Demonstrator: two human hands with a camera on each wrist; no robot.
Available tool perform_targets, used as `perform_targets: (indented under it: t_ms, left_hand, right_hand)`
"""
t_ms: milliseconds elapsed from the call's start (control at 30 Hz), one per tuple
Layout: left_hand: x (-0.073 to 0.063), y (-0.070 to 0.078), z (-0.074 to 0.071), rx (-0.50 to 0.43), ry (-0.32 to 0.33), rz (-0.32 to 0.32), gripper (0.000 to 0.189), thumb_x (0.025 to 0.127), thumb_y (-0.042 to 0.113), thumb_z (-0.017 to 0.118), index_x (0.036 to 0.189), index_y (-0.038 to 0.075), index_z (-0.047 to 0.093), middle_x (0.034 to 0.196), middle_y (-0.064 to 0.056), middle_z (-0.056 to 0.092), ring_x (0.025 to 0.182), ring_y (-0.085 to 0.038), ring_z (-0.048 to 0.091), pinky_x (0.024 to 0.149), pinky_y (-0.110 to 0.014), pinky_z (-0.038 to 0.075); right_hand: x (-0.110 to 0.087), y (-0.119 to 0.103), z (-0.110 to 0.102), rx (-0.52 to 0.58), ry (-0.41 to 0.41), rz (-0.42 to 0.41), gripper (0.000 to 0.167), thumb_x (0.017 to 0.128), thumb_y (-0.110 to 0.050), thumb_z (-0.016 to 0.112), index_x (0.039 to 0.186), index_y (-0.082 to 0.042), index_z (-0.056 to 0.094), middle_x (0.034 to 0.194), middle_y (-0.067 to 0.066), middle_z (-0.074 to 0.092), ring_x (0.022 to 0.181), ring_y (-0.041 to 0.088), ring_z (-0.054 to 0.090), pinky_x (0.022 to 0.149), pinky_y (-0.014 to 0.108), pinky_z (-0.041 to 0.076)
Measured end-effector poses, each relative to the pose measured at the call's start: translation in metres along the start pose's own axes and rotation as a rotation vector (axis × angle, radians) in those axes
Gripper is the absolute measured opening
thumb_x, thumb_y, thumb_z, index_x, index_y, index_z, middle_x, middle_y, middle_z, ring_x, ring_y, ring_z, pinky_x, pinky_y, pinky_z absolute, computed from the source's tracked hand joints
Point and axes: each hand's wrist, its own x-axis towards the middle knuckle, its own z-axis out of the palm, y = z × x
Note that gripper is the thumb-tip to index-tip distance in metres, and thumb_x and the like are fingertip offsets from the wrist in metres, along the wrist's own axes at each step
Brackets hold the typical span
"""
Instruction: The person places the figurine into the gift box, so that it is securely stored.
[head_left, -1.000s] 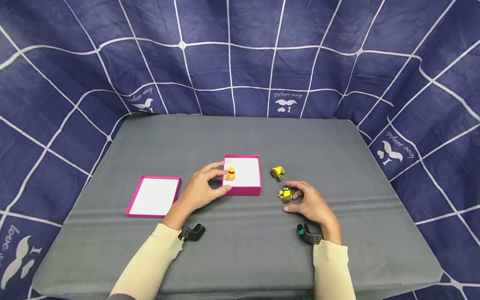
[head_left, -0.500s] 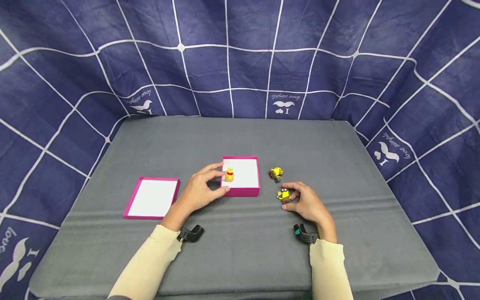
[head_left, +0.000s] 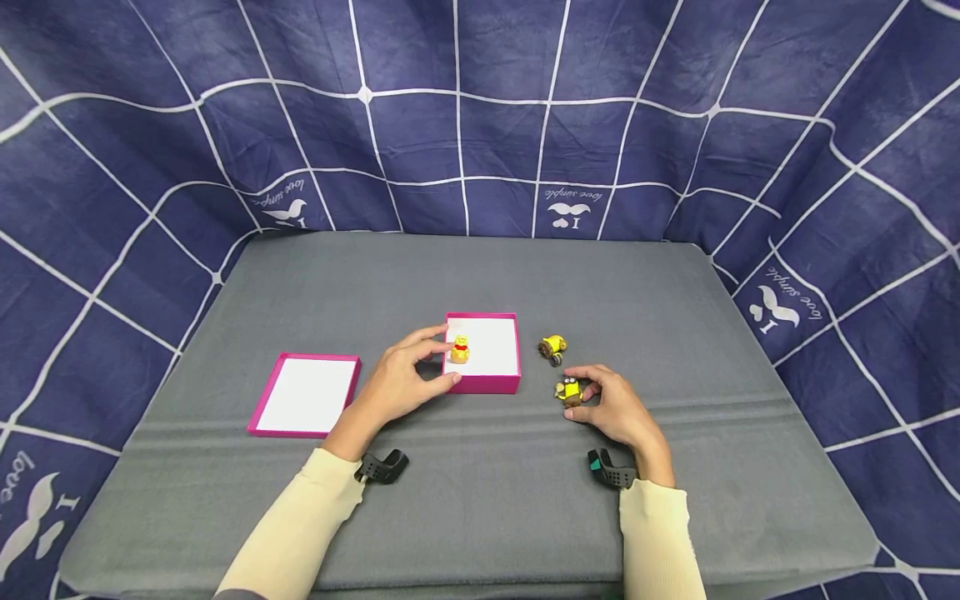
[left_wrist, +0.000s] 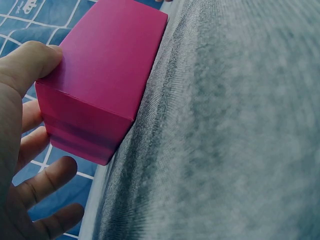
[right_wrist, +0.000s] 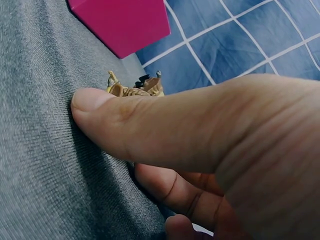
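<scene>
A pink box (head_left: 482, 384) with a white inside stands at the middle of the table. My left hand (head_left: 401, 379) holds its left side, the thumb on the front wall and fingers reaching to the left rim. In the left wrist view the thumb presses the pink box (left_wrist: 107, 60) near an edge. A small yellow bear figurine (head_left: 460, 353) in a red top sits at the box's left, beside my left fingertips. My right hand (head_left: 617, 404) has thumb and index finger around a yellow-and-brown minion figurine (head_left: 572, 392). In the right wrist view my thumb hides most of it.
Another yellow-and-brown figurine (head_left: 553, 348) lies just beyond the right hand. A shallow pink lid (head_left: 303, 396), white inside, lies left of the box. Grey cloth covers the table (head_left: 487, 500); a blue checked curtain (head_left: 495, 125) surrounds its back and sides.
The thumb and index finger of my right hand have drawn closer together around the minion figurine, and that hand has shifted slightly left. My left hand and the box have stayed in place.
</scene>
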Motion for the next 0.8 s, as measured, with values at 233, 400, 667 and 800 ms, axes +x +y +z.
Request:
perform_targets:
  t_ms: [233,400,667,800]
  left_hand:
    - [-0.0010,-0.0010,0.0008,0.004,-0.003,0.004,0.050,0.081,0.039,0.082,0.124,0.015,0.071,0.150,0.002,0.054,0.118,-0.015,0.064,0.095,-0.042,0.054]
    - [-0.0012,-0.0035,0.0007,0.002,-0.007,-0.008,0.050,0.081,0.039,0.082,0.124,0.017,0.071,0.150,0.005,0.053,0.117,-0.013,0.063,0.095,-0.040,0.054]
    - [-0.0012,-0.0027,-0.0005,-0.011,-0.016,-0.028,0.050,0.081,0.038,0.082,0.124,0.016,0.072,0.150,0.004,0.053,0.118,-0.014,0.063,0.098,-0.042,0.053]
    - [0.0005,-0.0029,-0.0006,-0.003,-0.019,-0.025,0.050,0.081,0.040,0.082,0.124,0.017,0.071,0.150,0.006,0.052,0.121,-0.015,0.062,0.100,-0.044,0.052]
  right_hand:
    - [-0.0019,-0.0011,-0.0002,0.004,-0.009,0.030,0.058,0.072,-0.015,0.091,0.125,-0.018,0.069,0.096,0.002,0.063,0.083,0.015,0.058,0.079,0.029,0.045]
    - [-0.0011,-0.0016,0.0001,0.013,-0.003,0.028,0.056,0.073,-0.015,0.090,0.125,-0.017,0.068,0.096,0.003,0.062,0.083,0.016,0.057,0.078,0.028,0.044]
    - [-0.0010,-0.0019,-0.0002,0.020,0.000,0.035,0.056,0.073,-0.014,0.090,0.125,-0.018,0.068,0.099,0.004,0.063,0.084,0.016,0.058,0.077,0.029,0.045]
    - [-0.0011,-0.0022,-0.0009,0.026,0.011,0.039,0.056,0.074,-0.014,0.089,0.126,-0.017,0.067,0.104,0.005,0.063,0.087,0.017,0.058,0.078,0.029,0.045]
